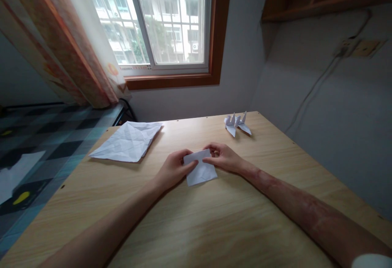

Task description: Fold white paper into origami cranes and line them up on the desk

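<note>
A small folded square of white paper (pixel 202 173) is held between my two hands, just above or on the wooden table. My left hand (pixel 176 166) grips its left edge, thumb on top and fingers behind. On the upper right edge my right hand (pixel 225 157) pinches the paper, with its thumb on the face and the fingers curled behind. Faint crease lines show on the paper's lower part. Two folded white paper cranes (pixel 237 124) stand side by side near the table's far right corner, beyond my right hand.
Creased white paper sheets (pixel 128 141) lie in a stack at the table's far left. The wooden table (pixel 183 227) ends near a wall and window. Left of it is a bed with a checked cover (pixel 61 125) and white paper (pixel 18 174). A shelf (pixel 330 3) hangs at upper right.
</note>
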`<state>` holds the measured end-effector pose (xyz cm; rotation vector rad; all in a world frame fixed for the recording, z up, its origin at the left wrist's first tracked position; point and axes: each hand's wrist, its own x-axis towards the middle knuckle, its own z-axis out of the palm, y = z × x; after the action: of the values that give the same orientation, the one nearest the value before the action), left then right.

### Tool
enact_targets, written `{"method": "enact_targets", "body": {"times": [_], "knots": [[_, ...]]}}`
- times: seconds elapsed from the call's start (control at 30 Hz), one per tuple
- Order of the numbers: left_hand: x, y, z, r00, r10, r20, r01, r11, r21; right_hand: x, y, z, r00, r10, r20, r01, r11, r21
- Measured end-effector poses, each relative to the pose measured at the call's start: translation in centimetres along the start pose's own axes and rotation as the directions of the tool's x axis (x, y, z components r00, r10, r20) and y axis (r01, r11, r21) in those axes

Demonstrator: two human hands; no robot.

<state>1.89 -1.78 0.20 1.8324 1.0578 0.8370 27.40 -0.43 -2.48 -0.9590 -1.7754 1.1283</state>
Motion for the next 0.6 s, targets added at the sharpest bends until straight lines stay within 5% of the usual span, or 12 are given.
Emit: {"method": "enact_targets", "body": {"times": [0.1, 0.23, 0.33, 0.43, 0.6], "knots": [[0.0, 0.1, -0.3, 0.988, 0.081, -0.133, -0.044, 0.964, 0.262, -0.1, -0.1, 0.0, 0.987, -0.155, -0.042, 0.143, 0.966, -0.215], [0.0, 0.2, -0.8, 0.933, 0.278, -0.23, -0.1, 0.811, 0.576, -0.2, -0.4, 0.1, 0.961, -0.275, -0.01, 0.237, 0.848, -0.474], [-0.1, 0.3, -1.0, 0.903, 0.426, -0.06, -0.276, 0.682, 0.677, -0.3, -0.4, 0.1, 0.961, -0.275, -0.017, 0.221, 0.807, -0.547], [-0.2, 0.3, -1.1, 0.89, 0.417, 0.185, -0.428, 0.622, 0.656, -0.2, -0.3, 0.0, 0.961, -0.268, -0.068, 0.182, 0.8, -0.572], [-0.3, 0.6, -1.1, 0.918, 0.365, 0.154, -0.357, 0.593, 0.722, -0.2, -0.8, -0.1, 0.958, -0.272, -0.088, 0.176, 0.804, -0.567]]}}
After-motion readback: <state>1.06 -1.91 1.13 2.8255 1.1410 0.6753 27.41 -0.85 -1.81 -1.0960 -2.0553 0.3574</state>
